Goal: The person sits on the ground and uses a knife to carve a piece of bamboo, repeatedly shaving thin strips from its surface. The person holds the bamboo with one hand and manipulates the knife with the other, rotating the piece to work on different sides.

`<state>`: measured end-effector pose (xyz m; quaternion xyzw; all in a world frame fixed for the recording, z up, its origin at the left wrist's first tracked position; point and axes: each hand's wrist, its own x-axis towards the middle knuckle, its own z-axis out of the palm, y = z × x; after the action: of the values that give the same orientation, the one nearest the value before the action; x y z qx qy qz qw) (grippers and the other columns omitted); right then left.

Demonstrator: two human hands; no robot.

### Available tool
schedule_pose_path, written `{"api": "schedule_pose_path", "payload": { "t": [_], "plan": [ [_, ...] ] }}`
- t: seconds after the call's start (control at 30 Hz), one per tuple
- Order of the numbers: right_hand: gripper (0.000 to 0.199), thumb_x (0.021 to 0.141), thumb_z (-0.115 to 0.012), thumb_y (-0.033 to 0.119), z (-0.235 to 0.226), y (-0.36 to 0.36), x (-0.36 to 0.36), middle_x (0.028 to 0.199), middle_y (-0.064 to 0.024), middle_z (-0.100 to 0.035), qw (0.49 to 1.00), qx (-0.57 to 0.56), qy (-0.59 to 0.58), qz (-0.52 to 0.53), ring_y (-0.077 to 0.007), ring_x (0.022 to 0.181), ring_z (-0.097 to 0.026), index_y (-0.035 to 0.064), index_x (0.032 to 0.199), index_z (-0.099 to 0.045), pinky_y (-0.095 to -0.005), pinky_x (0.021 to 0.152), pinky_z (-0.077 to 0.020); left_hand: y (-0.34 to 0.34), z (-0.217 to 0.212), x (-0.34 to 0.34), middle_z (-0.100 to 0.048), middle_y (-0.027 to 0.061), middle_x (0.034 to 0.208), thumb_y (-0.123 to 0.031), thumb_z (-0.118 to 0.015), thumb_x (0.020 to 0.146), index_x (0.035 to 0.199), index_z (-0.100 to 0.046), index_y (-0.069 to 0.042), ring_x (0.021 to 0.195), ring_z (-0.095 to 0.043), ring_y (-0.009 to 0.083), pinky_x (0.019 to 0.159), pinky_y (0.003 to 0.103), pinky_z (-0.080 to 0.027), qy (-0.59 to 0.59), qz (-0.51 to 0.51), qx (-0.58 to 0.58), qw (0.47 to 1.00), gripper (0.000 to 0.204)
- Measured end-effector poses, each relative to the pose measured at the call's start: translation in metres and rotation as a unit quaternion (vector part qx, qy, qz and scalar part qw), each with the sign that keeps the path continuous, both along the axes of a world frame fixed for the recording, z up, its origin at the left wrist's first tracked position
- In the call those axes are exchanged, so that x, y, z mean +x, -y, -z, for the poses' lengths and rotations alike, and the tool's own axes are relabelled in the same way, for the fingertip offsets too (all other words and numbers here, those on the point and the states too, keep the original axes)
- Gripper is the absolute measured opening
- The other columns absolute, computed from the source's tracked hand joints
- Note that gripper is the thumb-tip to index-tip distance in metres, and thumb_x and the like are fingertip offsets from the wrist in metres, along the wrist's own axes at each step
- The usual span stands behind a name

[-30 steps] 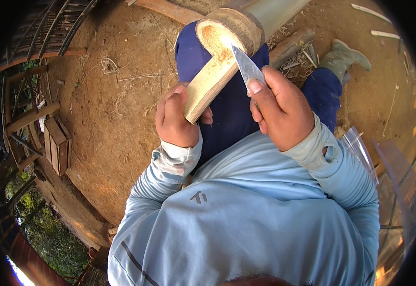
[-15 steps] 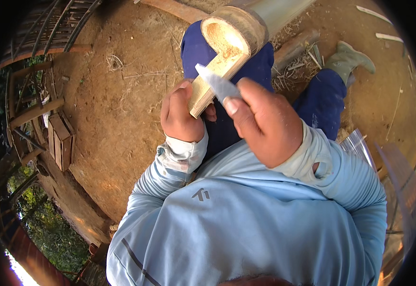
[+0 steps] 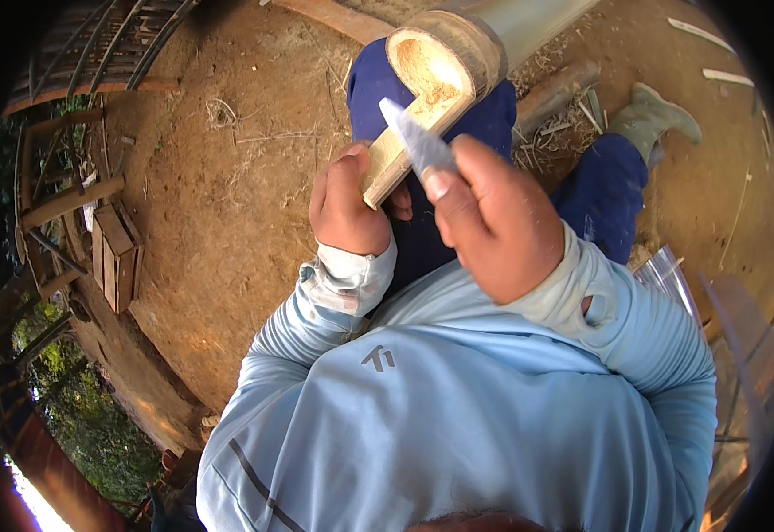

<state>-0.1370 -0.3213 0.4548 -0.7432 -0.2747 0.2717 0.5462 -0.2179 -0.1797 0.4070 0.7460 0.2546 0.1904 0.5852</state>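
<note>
A bamboo length (image 3: 491,55) lies across my raised left knee, its cut end hollowed and pale inside. From that end a flat, light strip (image 3: 387,162) of the bamboo's wall extends toward my body. My left hand (image 3: 349,202) grips the strip near its free end, thumb on the left side and some fingers underneath, partly hidden. My right hand (image 3: 504,222) is closed round a knife, whose handle is hidden in the fist. The knife's broad grey blade (image 3: 416,137) crosses over the strip, its tip pointing up and left; whether its edge touches the wood I cannot tell.
Brown earth floor (image 3: 236,195) lies to the left, with a wooden box (image 3: 117,257) and a slatted structure (image 3: 108,44) beyond. Shavings and bamboo scraps (image 3: 551,133) lie between my legs. My booted right foot (image 3: 657,115) rests farther right, near pale sticks (image 3: 702,34).
The view has shifted slightly, so most things sit a little farther right and higher. The knife blade has moved a little along the strip, away from my body. Both grips look the same.
</note>
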Motion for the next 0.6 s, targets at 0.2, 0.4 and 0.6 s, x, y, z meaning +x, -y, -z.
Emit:
{"api": "schedule_pose_path", "payload": {
  "t": [0.2,0.4,0.6],
  "plan": [
    [0.025,0.105,-0.045,0.025,0.010,-0.001,-0.013,0.060,-0.0004,-0.049,0.999,0.031,0.042,-0.016,-0.0076,0.048,-0.045,0.0063,0.088,-0.046,-0.0273,0.045,-0.0386,-0.001,0.004,-0.001,-0.063,0.0138,0.072,-0.012,-0.041,0.103,0.102,-0.058,0.004,0.051,-0.059,0.0179,0.046,0.029,-0.048,0.010,0.021,-0.042,0.999,0.024],
    [0.023,0.100,-0.054,0.022,0.000,0.005,-0.021,0.071,-0.0219,-0.059,0.999,0.020,0.004,-0.025,-0.0423,0.067,-0.061,0.0025,0.088,-0.049,-0.0473,0.056,-0.0452,-0.006,0.016,-0.006,-0.067,0.0156,0.091,-0.004,-0.055,0.094,0.104,-0.058,0.002,0.063,-0.065,0.0248,0.056,0.034,-0.053,0.061,0.003,0.437,0.897,0.012],
    [0.020,0.099,-0.055,0.019,-0.001,-0.003,-0.023,0.069,-0.0233,-0.057,0.994,0.049,0.066,-0.078,-0.0461,0.065,-0.059,0.0028,0.089,-0.048,-0.0511,0.054,-0.0432,-0.010,0.037,-0.014,-0.069,0.0134,0.084,-0.008,-0.064,0.090,0.106,-0.059,-0.001,0.074,-0.069,0.0243,0.065,0.034,-0.056,-0.006,-0.044,0.228,0.973,0.018]
  ]
}}
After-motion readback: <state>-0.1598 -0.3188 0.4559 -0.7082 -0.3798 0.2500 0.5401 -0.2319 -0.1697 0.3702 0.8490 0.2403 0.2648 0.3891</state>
